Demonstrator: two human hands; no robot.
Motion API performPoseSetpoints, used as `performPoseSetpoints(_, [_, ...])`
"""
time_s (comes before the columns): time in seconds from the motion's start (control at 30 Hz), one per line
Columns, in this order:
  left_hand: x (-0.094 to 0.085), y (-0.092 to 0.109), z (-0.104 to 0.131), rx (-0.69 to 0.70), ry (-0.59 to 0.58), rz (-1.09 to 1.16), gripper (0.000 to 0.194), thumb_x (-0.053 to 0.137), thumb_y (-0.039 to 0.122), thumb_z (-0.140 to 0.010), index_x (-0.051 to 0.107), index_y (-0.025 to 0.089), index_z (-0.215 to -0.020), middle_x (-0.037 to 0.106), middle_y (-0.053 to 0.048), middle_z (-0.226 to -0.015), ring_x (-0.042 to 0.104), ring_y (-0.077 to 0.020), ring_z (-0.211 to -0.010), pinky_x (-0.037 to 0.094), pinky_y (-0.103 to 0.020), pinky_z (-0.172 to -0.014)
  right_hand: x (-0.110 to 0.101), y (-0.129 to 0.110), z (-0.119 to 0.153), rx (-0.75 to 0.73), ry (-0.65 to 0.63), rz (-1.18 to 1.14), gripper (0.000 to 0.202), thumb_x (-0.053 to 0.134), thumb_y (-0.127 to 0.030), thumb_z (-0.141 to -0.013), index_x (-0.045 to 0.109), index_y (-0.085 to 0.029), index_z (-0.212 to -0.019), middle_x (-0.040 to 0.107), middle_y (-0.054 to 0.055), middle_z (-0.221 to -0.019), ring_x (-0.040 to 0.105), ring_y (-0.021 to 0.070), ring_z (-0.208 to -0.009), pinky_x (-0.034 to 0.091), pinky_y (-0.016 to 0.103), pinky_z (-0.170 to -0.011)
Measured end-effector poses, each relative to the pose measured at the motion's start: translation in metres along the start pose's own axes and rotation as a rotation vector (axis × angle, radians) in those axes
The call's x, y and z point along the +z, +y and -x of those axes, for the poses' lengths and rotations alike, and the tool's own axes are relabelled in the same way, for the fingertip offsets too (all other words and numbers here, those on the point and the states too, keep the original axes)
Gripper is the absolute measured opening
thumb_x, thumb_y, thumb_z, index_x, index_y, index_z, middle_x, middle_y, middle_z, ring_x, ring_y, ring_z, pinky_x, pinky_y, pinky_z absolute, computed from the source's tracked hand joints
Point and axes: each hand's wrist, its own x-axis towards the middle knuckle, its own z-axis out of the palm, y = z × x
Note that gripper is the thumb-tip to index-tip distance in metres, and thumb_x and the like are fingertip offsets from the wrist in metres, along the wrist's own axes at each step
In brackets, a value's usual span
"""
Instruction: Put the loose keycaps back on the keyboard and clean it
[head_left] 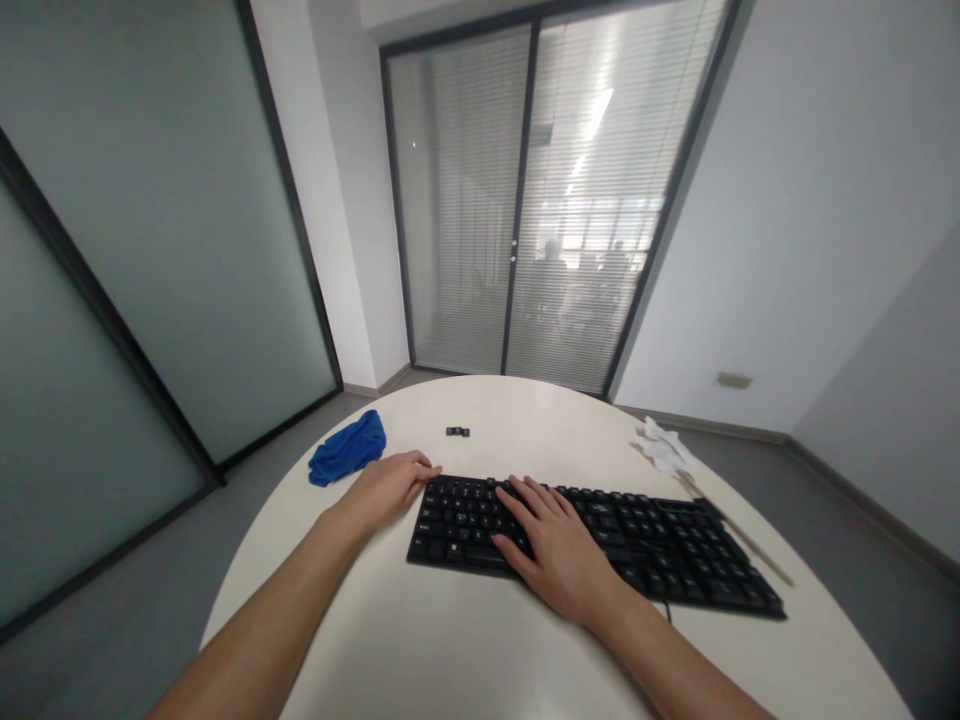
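Observation:
A black keyboard [630,535] lies on the round cream table [420,640], slanting down to the right. My left hand [394,487] rests at its upper left corner, fingers bent together, fingertips touching the edge; whether something small is between them is hidden. My right hand [555,550] lies over the keys left of the keyboard's middle, fingers spread and holding nothing. Beyond the keyboard, several small black keycaps [458,432] sit in a short row. A crumpled blue cloth [348,449] lies just beyond my left hand.
At the right, a crumpled white tissue [661,446] lies by a thin stick [750,540] along the keyboard's far side. A dark cable [667,611] shows below the keyboard, beside my right forearm. Glass panels with blinds stand beyond the table.

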Motion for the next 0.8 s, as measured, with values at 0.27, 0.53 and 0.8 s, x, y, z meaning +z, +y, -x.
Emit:
performPoseSetpoints(0.27, [0.010, -0.006, 0.003, 0.009, 0.079, 0.097, 0.028, 0.051, 0.030, -0.095, 0.077, 0.032, -0.107, 0.075, -0.002, -0.111, 0.067, -0.0243, -0.103, 0.047, -0.030, -0.083, 0.002, 0.000, 0.000, 0.000, 0.022, -0.018, 0.056, 0.046, -0.050, -0.099, 0.048, -0.025, -0.148, 0.042, 0.009, -0.156, 0.036, 0.0306, -0.145, 0.030, 0.054, -0.118])
performPoseSetpoints(0.53, [0.026, -0.018, -0.002, -0.039, 0.140, 0.215, 0.025, 0.053, 0.028, -0.094, 0.076, 0.026, -0.103, 0.073, -0.005, -0.110, 0.066, -0.0234, -0.102, 0.048, -0.032, -0.089, 0.001, 0.000, 0.000, 0.013, -0.011, -0.004, 0.057, 0.044, -0.052, -0.099, 0.047, -0.023, -0.148, 0.040, 0.009, -0.157, 0.035, 0.0312, -0.145, 0.030, 0.055, -0.118])
performPoseSetpoints(0.8, [0.028, -0.024, -0.004, -0.003, 0.118, 0.350, 0.027, 0.052, 0.031, -0.094, 0.073, 0.022, -0.109, 0.071, -0.008, -0.111, 0.064, -0.0237, -0.103, 0.048, -0.036, -0.095, -0.003, -0.003, -0.001, 0.016, -0.001, -0.018, 0.056, 0.047, -0.050, -0.098, 0.050, -0.023, -0.146, 0.043, 0.010, -0.156, 0.038, 0.0314, -0.144, 0.032, 0.054, -0.117])
